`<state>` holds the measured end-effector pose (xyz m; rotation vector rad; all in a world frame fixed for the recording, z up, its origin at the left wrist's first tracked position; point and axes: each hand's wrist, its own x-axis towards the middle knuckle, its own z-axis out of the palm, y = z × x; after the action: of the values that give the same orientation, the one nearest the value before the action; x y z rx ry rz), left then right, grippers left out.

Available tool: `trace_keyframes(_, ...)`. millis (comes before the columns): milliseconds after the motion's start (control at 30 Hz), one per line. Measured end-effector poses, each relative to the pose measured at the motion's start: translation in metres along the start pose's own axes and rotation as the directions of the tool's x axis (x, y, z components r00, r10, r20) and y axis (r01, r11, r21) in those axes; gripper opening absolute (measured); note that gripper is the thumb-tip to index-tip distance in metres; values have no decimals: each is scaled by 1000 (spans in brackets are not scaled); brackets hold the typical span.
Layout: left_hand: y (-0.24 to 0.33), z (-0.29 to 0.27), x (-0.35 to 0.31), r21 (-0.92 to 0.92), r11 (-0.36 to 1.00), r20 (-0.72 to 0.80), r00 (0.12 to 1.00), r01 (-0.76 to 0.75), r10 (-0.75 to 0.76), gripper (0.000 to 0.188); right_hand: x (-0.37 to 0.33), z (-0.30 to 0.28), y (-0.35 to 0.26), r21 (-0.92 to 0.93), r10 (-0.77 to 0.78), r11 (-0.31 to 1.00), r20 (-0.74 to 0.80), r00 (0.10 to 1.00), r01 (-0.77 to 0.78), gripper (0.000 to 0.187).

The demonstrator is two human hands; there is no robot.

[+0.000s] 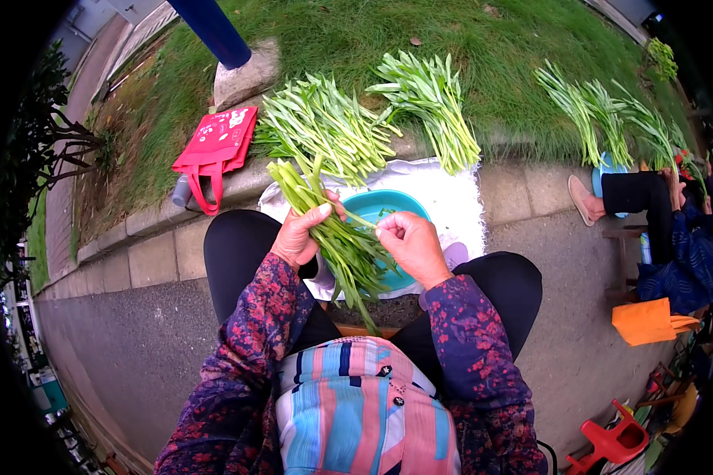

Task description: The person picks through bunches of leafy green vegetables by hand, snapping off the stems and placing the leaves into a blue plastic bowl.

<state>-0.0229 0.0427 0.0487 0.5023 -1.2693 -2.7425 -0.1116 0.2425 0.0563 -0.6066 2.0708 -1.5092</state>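
My left hand [299, 234] is wrapped round a bunch of long green leafy stalks, which look like water spinach [337, 249]. The pale stem ends point up and away from me, while the leaves hang toward my lap. At the bunch's right side, my right hand [413, 247] pinches one thin stem [363, 221] between thumb and fingers. Below both hands stands a teal basin [388, 199] with some green bits inside, partly hidden by the bunch and my right hand. It rests on a white cloth [463, 202] between my legs.
Two heaps of the same greens, one on the left [325, 131] and one on the right [436, 111], lie at the grass edge. A red bag [218, 142] sits left on the kerb. Rightward, a seated person [650, 210] handles greens near an orange bag [650, 321] and a red stool [616, 437].
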Motion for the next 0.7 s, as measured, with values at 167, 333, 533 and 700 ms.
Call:
trace_keyframes(167, -3, 0, 0, 33, 999, -74, 997, -27, 29, 32, 2, 2, 5, 13, 17, 1000, 13, 1000, -17, 9)
trace_keyframes(333, -8, 0, 1, 66, 993, -123, 986, -101, 108, 28, 3, 6, 10, 65, 88, 994, 51, 995, -92, 9)
trace_keyframes(533, -9, 4, 1, 70, 992, -101, 988, -108, 114, 27, 7, 11, 17, 332, 253, 903, 96, 963, -271, 10)
trace_keyframes(700, -8, 8, -1, 88, 992, -84, 991, -94, 101, 25, 6, 7, 11, 536, 394, 733, 167, 904, -419, 9)
